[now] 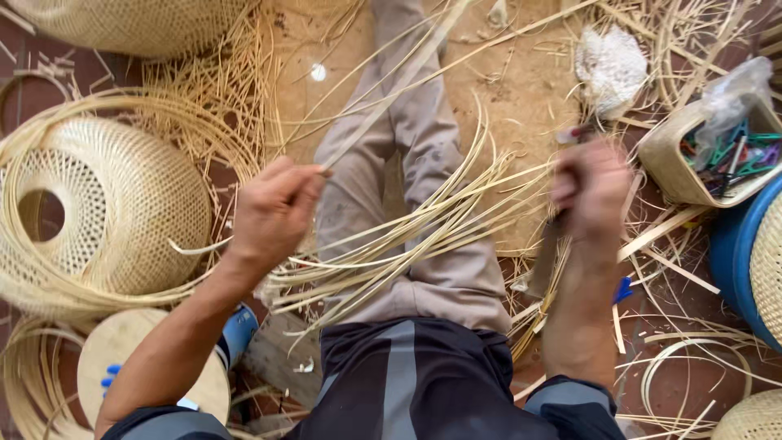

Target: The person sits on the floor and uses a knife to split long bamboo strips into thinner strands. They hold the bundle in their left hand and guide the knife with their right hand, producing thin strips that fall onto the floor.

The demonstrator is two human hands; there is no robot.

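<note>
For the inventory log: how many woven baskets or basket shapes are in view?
5: a domed one left of the left hand, one at top left, a small tool-filled one at right, one in the blue tub, one bottom right. Others may lie outside the frame.

Soft even daylight, faint shadows, motion blur on right hand (592,183).
</note>
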